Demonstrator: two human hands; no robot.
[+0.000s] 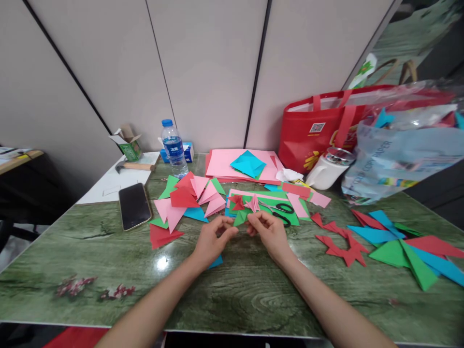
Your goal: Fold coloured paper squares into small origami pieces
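A small folded piece of green paper [240, 218] is held up between my two hands over the middle of the table. My left hand [216, 238] pinches its left side between thumb and forefinger. On the other side, my right hand [267, 232] grips its right edge with closed fingertips, which partly hide the paper. Just behind lie a folded pink paper piece [253, 203] and a folded red one [237, 202]. Black-handled scissors [282, 208] rest on flat coloured sheets beyond my right hand. A pile of folded triangles [184, 197] in several colours lies beyond my left hand.
A phone [135, 206], a hammer [136, 166] and a water bottle [174, 150] are at the left. Pink sheets [219, 164] lie at the back. On the right are a white mug [326, 171], a red bag [300, 130], red linked pieces [350, 249] and folded strips [416, 261].
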